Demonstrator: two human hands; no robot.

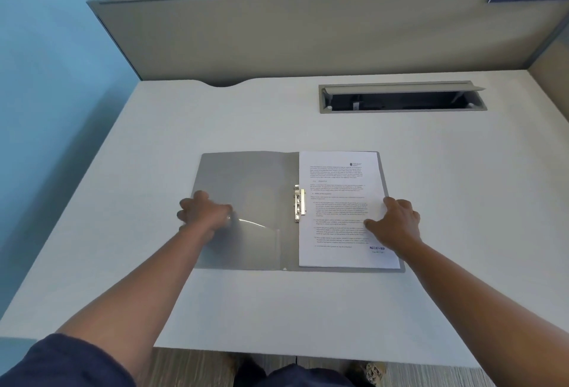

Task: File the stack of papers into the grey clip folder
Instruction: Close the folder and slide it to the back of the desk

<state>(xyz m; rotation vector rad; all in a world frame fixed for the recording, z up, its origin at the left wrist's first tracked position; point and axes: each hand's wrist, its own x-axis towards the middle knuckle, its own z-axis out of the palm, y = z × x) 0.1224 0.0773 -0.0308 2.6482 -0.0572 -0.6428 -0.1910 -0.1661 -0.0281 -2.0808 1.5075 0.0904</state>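
The grey clip folder (246, 177) lies open flat in the middle of the desk. A stack of printed papers (338, 195) rests on its right half, beside the metal clip (299, 203) at the spine. My left hand (203, 212) grips the outer left edge of the front cover, fingers curled around it. My right hand (397, 223) lies on the right side of the papers with fingers spread, pressing them down. A clear inner pocket (252, 239) shows on the left cover near my left hand.
The white desk (154, 171) is bounded by grey partition panels (277, 32) at the back and right. An open cable tray slot (400, 98) sits at the back right. The desk's front edge runs close to my body.
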